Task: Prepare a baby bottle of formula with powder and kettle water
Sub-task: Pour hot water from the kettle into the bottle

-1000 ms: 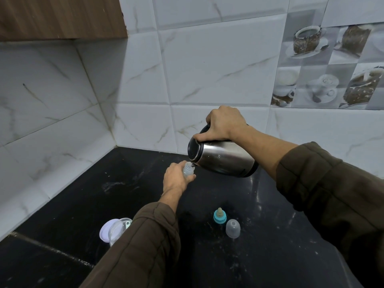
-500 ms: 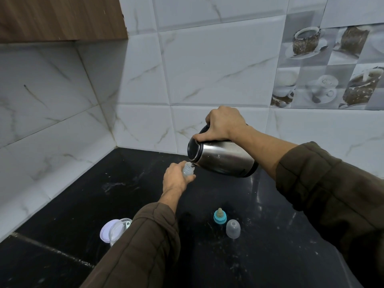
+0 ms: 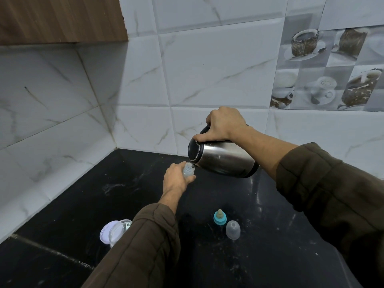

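1. Nearer to us than our left hand (image 3: 176, 180), and half hidden by that sleeve, a clear powder tub (image 3: 119, 230) sits on the black counter (image 3: 72, 194). Its white lid (image 3: 105, 232) is off and leans against the tub's left side. We judge it was left open for scooping, but we cannot tell how much powder it holds.
2. Our left hand curls around the baby bottle (image 3: 188, 170) just below its threaded neck. It holds the bottle upright and leaves the mouth bare for filling.
3. The bottle is translucent and topless. Our fingers cover most of it, so we cannot read the water level or see any powder.
4. Just right of and above the left hand, the steel kettle (image 3: 224, 160) tips steeply, with its spout at the bottle's mouth. We judge it is held that close to prevent splashing. The stream is too fine to make out.
5. Our right hand (image 3: 224, 125) wraps around the kettle's handle from above, carrying its weight and setting the tilt.
6. Nearer to us than the right hand, the teat in its teal ring (image 3: 219, 217) stands upright on the counter. The clear cap (image 3: 233, 229) is just beside it, both set aside until the bottle is closed.
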